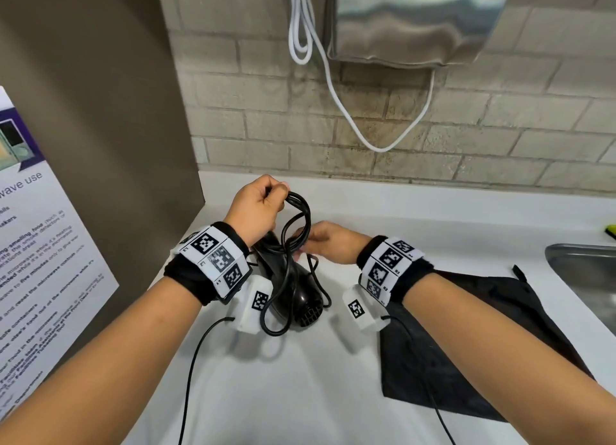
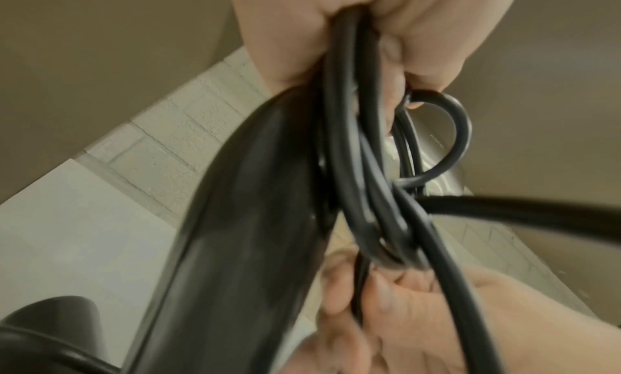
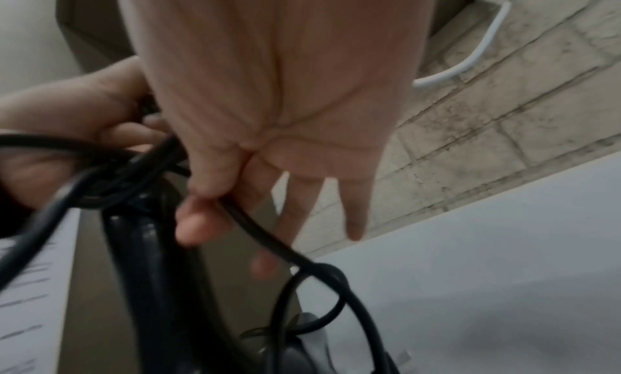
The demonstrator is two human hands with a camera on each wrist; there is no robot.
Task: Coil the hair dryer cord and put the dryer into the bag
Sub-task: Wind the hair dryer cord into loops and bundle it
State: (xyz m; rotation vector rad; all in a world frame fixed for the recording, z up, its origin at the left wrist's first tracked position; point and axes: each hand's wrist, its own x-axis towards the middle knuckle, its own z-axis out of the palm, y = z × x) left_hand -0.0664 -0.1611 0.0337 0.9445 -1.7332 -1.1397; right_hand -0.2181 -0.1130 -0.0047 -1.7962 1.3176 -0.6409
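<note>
Both hands grip the cord (image 1: 295, 224) above the dryer (image 1: 300, 294).

Your head view is evenly lit and sharp, with wide-angle bending at the edges. Soft shadows fall on the white counter (image 1: 300, 394). The steel dispenser (image 1: 413, 21) shows dull reflections. Both wrist views are dimmer, motion-blurred, and out of focus up close.

Left hand (image 2: 353, 29) up top is gripping a bunch of black cord (image 2: 356, 167) loops, dryer handle (image 2: 242, 233) alongside them, right hand (image 2: 403, 313) pinching one strand below.
</note>
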